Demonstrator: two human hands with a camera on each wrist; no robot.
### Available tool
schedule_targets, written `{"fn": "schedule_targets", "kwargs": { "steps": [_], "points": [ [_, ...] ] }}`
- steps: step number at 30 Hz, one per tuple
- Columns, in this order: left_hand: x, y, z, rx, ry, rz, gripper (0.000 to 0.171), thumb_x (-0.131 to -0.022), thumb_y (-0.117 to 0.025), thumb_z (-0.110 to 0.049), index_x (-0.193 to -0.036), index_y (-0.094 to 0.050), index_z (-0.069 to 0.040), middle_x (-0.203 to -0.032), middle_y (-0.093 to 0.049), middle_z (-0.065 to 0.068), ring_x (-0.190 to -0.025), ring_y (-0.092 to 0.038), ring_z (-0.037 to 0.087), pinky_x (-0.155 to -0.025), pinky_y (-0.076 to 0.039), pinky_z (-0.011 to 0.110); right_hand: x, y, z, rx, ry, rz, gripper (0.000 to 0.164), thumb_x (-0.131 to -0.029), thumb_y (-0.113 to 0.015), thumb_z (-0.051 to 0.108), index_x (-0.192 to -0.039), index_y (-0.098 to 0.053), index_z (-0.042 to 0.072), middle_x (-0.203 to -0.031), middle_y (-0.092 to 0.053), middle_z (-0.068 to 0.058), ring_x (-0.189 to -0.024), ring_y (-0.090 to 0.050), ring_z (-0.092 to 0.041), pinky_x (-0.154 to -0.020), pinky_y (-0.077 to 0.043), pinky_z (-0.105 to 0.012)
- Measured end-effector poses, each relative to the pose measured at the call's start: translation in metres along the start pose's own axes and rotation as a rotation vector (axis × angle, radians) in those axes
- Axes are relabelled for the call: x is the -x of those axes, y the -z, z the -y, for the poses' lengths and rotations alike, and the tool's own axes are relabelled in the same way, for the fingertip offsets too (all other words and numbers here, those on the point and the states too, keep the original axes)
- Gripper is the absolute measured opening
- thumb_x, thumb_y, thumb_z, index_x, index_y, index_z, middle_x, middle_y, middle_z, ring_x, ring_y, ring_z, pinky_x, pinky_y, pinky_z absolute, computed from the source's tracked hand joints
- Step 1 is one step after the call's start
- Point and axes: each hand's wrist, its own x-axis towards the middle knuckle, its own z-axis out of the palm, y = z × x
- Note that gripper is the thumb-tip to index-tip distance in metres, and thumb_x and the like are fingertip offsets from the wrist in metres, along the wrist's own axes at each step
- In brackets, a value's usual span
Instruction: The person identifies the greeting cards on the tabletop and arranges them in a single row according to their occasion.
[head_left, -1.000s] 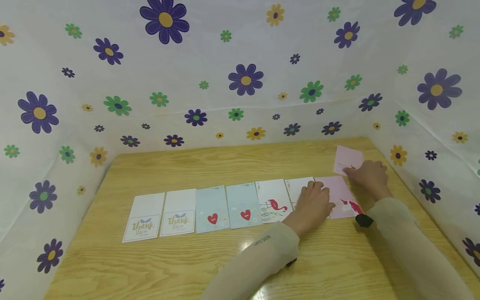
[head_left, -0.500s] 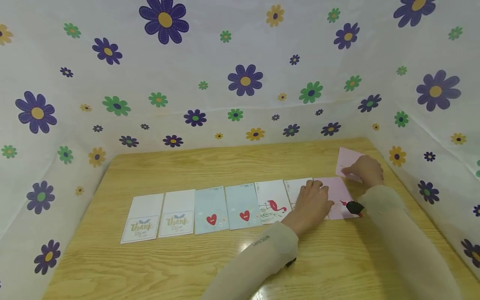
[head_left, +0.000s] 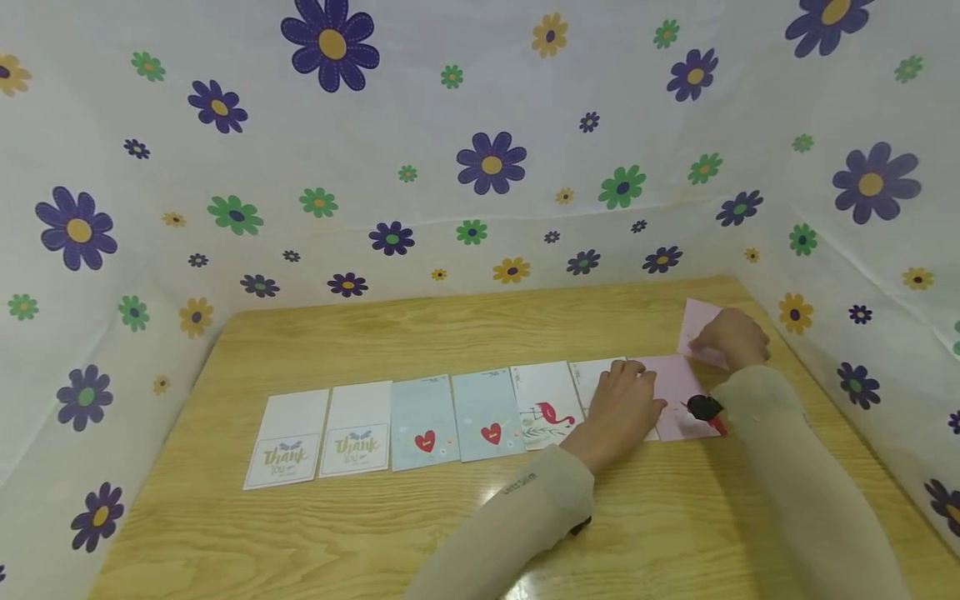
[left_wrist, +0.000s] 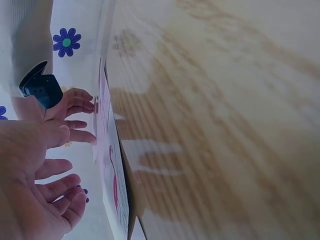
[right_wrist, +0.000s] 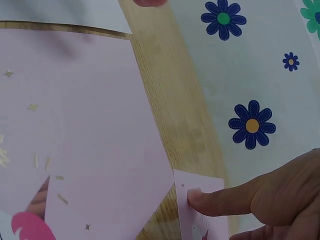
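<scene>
My right hand pinches a small pink card at the far right of the wooden table. In the right wrist view the thumb lies on that card's printed face. Just in front of it lies a larger pink card with a unicorn, partly covered by the black wrist camera. My left hand hovers over the seam between this card and a white card, hiding much of the white one. The left wrist view shows the left fingers loosely bent, holding nothing.
Leftward the row continues with a white flamingo card, a blue heart card and its blue twin. Two white thank-you cards, one nearer and one outermost, end it. A flowered cloth walls the table.
My right hand has shifted the small pink card slightly right and nearer, and its wrist now covers part of the unicorn print. The left hand has stayed almost still.
</scene>
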Motion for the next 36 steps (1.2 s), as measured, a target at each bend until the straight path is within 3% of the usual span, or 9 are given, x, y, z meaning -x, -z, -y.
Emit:
{"fn": "schedule_targets", "kwargs": {
  "steps": [5,12,17,20,24,27,29,33,36],
  "points": [
    [-0.007,0.002,0.003,0.014,0.015,0.005,0.042,-0.105,-0.059,-0.042,-0.137,-0.066,-0.016,-0.139,-0.060,-0.002,-0.128,-0.053,0.016,-0.104,-0.044,0.028,-0.001,-0.001,-0.005,-0.056,-0.028,-0.018,0.076,-0.088,-0.080,0.032,-0.133,-0.046,-0.018,-0.123,-0.045,-0.036,-0.110,-0.043,-0.052,-0.095,-0.037,-0.064],
    [-0.032,0.009,0.007,-0.019,-0.002,0.053,0.043,-0.106,-0.058,-0.038,-0.143,-0.062,-0.017,-0.145,-0.058,-0.004,-0.130,-0.054,0.016,-0.102,-0.047,0.029,-0.011,-0.008,-0.005,-0.101,-0.068,-0.004,0.066,-0.086,-0.082,0.041,-0.114,-0.052,-0.011,-0.093,-0.050,-0.024,-0.087,-0.048,-0.038,-0.072,-0.042,-0.044],
    [-0.047,0.011,0.009,0.075,0.058,0.085,0.043,-0.106,-0.057,-0.036,-0.146,-0.059,-0.019,-0.145,-0.057,-0.005,-0.131,-0.053,0.014,-0.106,-0.044,0.029,-0.017,-0.010,-0.007,-0.170,-0.086,0.032,0.072,-0.085,-0.083,0.040,-0.120,-0.048,-0.012,-0.098,-0.046,-0.024,-0.086,-0.047,-0.035,-0.066,-0.043,-0.036],
    [-0.049,0.011,0.010,0.131,0.081,0.076,0.044,-0.106,-0.058,-0.035,-0.147,-0.058,-0.019,-0.146,-0.057,-0.004,-0.132,-0.052,0.014,-0.108,-0.042,0.028,-0.019,-0.008,-0.013,-0.179,-0.093,0.036,0.075,-0.086,-0.082,0.040,-0.124,-0.047,-0.013,-0.103,-0.044,-0.024,-0.090,-0.046,-0.034,-0.068,-0.042,-0.035],
    [-0.047,0.010,0.011,0.163,0.079,0.056,0.044,-0.106,-0.058,-0.034,-0.147,-0.057,-0.018,-0.146,-0.057,-0.003,-0.133,-0.051,0.013,-0.110,-0.041,0.027,-0.015,-0.004,-0.020,-0.177,-0.077,0.023,0.083,-0.086,-0.082,0.039,-0.132,-0.042,-0.017,-0.111,-0.044,-0.026,-0.098,-0.045,-0.038,-0.082,-0.044,-0.042],
    [-0.044,0.009,0.012,0.182,0.068,0.050,0.045,-0.106,-0.059,-0.033,-0.147,-0.057,-0.017,-0.145,-0.058,-0.003,-0.133,-0.052,0.013,-0.110,-0.041,0.027,-0.012,-0.001,-0.027,-0.152,-0.023,-0.016,0.075,-0.087,-0.081,0.035,-0.122,-0.044,-0.021,-0.107,-0.041,-0.028,-0.101,-0.040,-0.044,-0.093,-0.040,-0.052],
    [-0.044,0.008,0.013,0.200,0.067,0.050,0.045,-0.106,-0.058,-0.033,-0.148,-0.057,-0.016,-0.145,-0.057,-0.002,-0.133,-0.052,0.014,-0.110,-0.041,0.027,-0.013,-0.001,-0.034,-0.180,0.016,-0.058,0.061,-0.088,-0.080,0.029,-0.108,-0.048,-0.018,-0.095,-0.045,-0.025,-0.093,-0.043,-0.043,-0.087,-0.041,-0.053],
    [-0.044,0.007,0.018,0.268,0.095,0.041,0.044,-0.107,-0.058,-0.031,-0.147,-0.057,-0.015,-0.146,-0.057,0.001,-0.134,-0.052,0.015,-0.111,-0.040,0.026,-0.017,-0.003,-0.048,-0.353,0.096,-0.131,0.058,-0.095,-0.072,0.025,-0.128,-0.051,-0.019,-0.102,-0.056,-0.025,-0.093,-0.050,-0.033,-0.081,-0.047,-0.041],
    [-0.045,0.009,0.021,0.342,0.122,0.010,0.043,-0.107,-0.057,-0.029,-0.147,-0.058,-0.012,-0.145,-0.058,0.002,-0.135,-0.053,0.015,-0.111,-0.039,0.024,-0.018,0.000,-0.053,-0.460,0.156,-0.174,0.069,-0.103,-0.060,0.032,-0.150,-0.038,-0.014,-0.129,-0.056,-0.028,-0.098,-0.055,-0.023,-0.077,-0.050,-0.026]
  ]
}}
